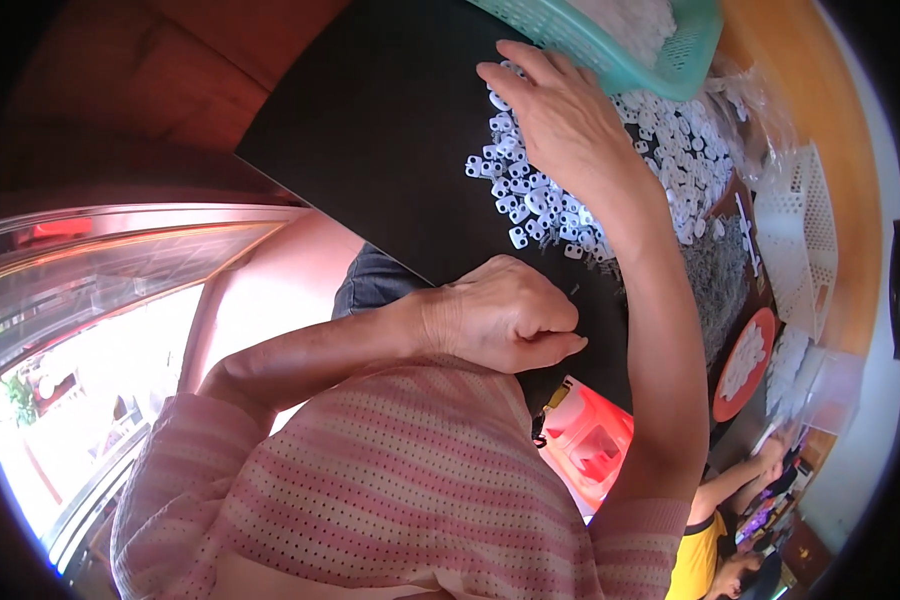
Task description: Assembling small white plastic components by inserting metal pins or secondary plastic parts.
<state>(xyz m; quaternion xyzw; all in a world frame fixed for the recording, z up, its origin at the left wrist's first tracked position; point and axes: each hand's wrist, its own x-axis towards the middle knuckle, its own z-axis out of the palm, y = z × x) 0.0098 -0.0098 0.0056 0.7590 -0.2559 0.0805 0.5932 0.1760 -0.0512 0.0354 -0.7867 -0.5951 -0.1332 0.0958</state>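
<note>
- White two-holed pieces (518,187) lie loose under my right hand (568,130) and beside its palm; I see more white ones spread right of its wrist.
- That hand's fingers are bent and slightly apart over the pile; from my end I cannot tell whether they pinch a piece.
- Teal basket (695,80), with white contents, stands just beyond its knuckles.
- My left hand (500,315), nearer the body, is curled into a fist; I cannot tell what, if anything, is inside.
- Thin grey pins (725,290) are heaped right of the right forearm.
- Red plate (727,410) holds white bits farther along that side.
- White perforated basket (805,240) stands well to the right hand's right.
</note>
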